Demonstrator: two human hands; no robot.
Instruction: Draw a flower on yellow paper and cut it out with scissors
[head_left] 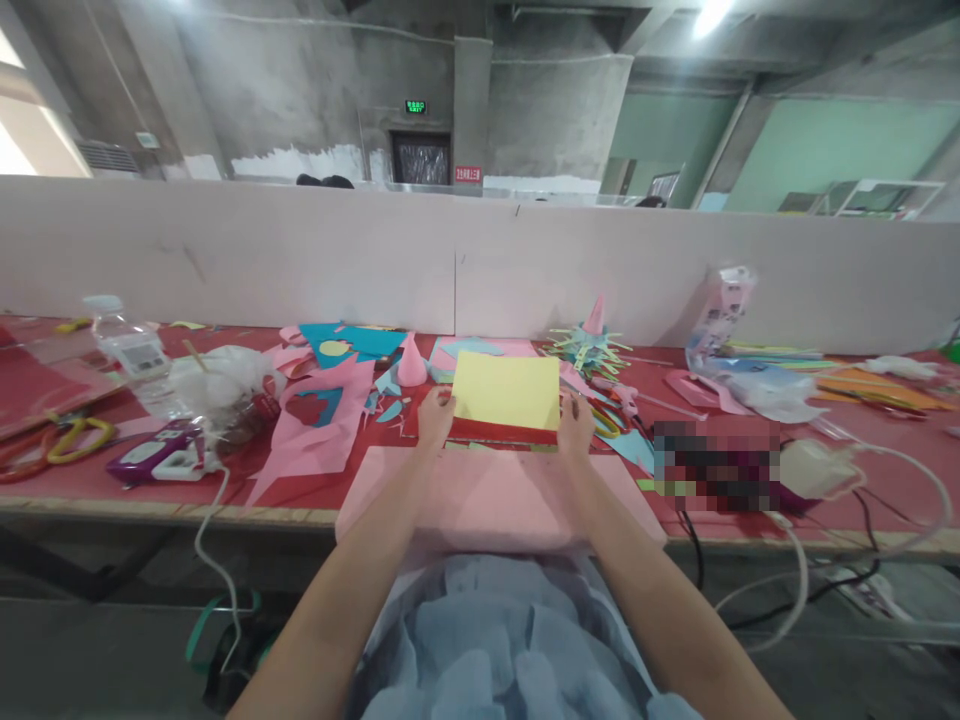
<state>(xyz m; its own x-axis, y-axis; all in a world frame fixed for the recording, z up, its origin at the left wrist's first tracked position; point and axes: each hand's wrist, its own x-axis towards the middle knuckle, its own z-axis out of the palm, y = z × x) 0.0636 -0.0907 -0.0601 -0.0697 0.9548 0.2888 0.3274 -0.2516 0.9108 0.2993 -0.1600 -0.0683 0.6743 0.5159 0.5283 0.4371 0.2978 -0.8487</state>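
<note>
Though far beyond yellow paper (pixel 506 390), EXIT sign (pixel 415 107) legible.

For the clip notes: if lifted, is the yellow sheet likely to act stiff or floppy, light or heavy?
The yellow sheet is probably fairly stiff for paper, spanning the left hand and right hand with no clear sag. It looks thin, so likely light. Held near its sides, it might still bow if pushed mid-sheet.

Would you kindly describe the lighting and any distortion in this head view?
In the head view, the ceiling light glares at top right; the upper left edge washes out; wide-angle stretching shows towards the sides; a mosaic patch hides something at right; the yellow sheet looks evenly lit.
</note>
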